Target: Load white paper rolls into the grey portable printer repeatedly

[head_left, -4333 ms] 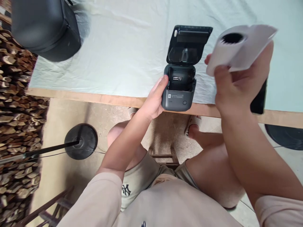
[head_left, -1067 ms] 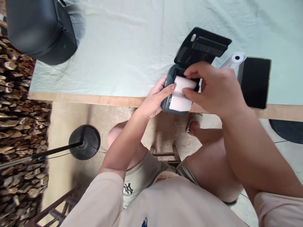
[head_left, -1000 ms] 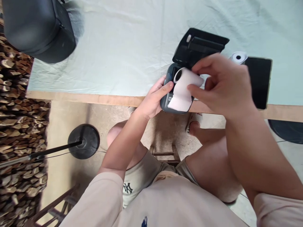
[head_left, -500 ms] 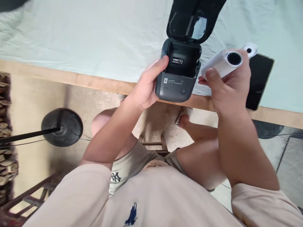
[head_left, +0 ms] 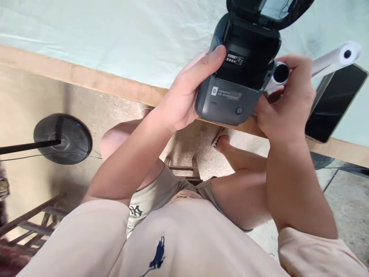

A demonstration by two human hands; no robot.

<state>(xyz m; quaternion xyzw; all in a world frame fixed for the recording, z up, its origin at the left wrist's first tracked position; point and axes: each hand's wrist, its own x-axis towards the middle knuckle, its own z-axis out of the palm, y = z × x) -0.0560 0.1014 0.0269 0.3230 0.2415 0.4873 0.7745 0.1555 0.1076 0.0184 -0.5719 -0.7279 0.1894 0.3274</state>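
Note:
My left hand (head_left: 186, 94) grips a dark grey portable label printer (head_left: 223, 105) by its left side, thumb over the edge of the bay. Its lid (head_left: 248, 9) stands hinged up and runs past the top of the view. The bay (head_left: 248, 46) has no roll in it, only a white printed label. Just right of the printer, my right hand (head_left: 294, 102) is closed round a white paper roll (head_left: 280, 73) with a dark core. The printer's edge partly covers that roll. Whether the right thumb touches the printer I cannot tell.
A second white roll (head_left: 336, 57) lies on the pale green tablecloth (head_left: 115, 42), behind my right hand. Beside it is a black phone or tablet (head_left: 336, 104). Below the table's wooden edge (head_left: 86, 84) are a round black stand base (head_left: 63, 138) and a wooden stool (head_left: 183, 168).
The printer has come up closer to the camera and right, tilting slightly. My right hand has lowered the paper roll against its right side, so the roll is now partly hidden.

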